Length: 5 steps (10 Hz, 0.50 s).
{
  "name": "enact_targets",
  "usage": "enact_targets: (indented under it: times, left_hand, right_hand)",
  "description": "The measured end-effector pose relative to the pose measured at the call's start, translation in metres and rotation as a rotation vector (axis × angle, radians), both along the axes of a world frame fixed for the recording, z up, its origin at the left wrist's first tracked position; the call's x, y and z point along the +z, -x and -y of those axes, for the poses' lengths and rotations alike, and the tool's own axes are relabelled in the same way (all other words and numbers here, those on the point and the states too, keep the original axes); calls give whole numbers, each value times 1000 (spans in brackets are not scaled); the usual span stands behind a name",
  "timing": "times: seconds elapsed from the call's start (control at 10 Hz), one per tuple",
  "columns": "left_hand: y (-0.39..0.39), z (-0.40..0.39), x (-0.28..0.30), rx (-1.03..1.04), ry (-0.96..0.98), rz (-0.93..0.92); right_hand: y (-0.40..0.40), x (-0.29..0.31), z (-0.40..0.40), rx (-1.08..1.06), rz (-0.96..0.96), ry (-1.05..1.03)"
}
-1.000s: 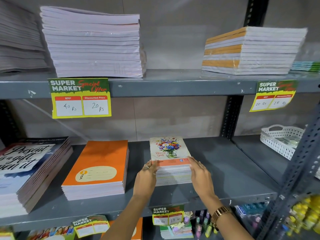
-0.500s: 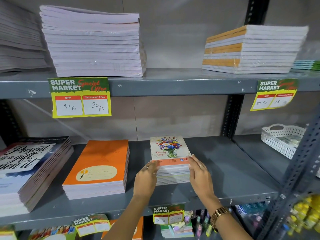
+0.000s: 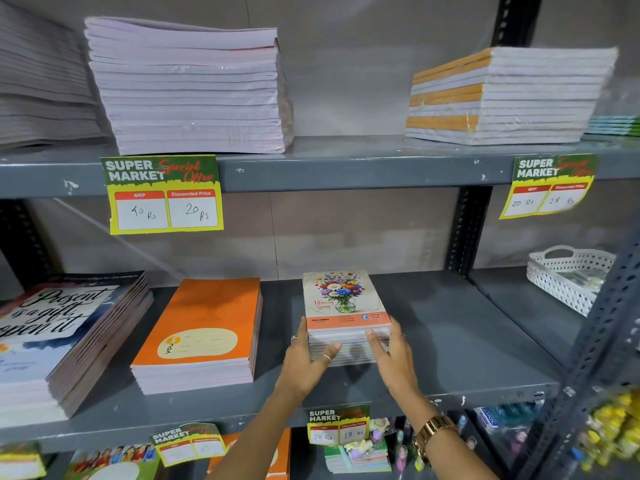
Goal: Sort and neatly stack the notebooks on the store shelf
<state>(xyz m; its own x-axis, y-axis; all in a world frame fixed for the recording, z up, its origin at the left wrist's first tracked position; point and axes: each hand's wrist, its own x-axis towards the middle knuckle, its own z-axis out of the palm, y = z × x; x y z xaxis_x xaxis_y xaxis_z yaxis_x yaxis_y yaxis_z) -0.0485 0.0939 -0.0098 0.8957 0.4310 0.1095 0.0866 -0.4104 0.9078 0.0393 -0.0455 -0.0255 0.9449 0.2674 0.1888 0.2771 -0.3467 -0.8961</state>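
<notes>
A small stack of flower-cover notebooks stands on the middle grey shelf. My left hand presses its left front corner, thumb across the page edges. My right hand presses the right front corner, fingers laid along the side. Both hands clasp the stack from its near end. To the left lies a stack of orange notebooks, and further left a taller stack with a script-lettered cover.
The upper shelf holds tall pale notebook stacks and a wrapped orange-spined stack. A white perforated basket sits on the right-hand shelf. Price tags hang from the shelf edges. A slotted upright stands close on the right.
Both hands have shifted from the stack's sides toward its front corners, thumbs now across the page edges. The stack sits slightly further back and squarer.
</notes>
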Motion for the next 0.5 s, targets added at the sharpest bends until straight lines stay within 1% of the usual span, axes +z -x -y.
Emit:
enact_targets:
  times: [0.3, 0.5]
  left_hand:
    - [-5, 1, -3, -30, 61, -8]
    - [-3, 1, -3, -24, 46, 24]
  right_hand:
    - [-4, -6, 1, 30, -42, -9]
    - [-2, -2, 3, 28, 10, 64]
